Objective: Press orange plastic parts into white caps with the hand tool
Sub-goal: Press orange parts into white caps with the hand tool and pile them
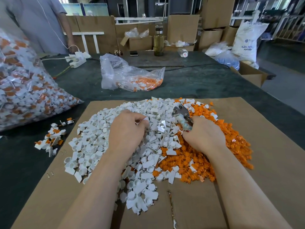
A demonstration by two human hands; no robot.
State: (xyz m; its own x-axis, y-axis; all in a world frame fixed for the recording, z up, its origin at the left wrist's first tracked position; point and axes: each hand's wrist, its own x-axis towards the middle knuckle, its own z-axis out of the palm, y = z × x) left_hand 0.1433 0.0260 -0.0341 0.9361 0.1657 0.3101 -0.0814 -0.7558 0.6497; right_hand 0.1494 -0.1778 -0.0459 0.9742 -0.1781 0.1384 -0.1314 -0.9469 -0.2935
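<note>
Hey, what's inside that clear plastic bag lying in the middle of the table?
The clear plastic bag holds orange parts mixed with some white pieces, heaped at its right end. Crumpled plastic hides whatever lies deeper.

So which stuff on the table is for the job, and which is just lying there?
For the job:
white caps
orange parts
hand tool, gripped by the right hand
left hand, picking in the caps

Just lying about:
bottle
phone
power strip
</note>
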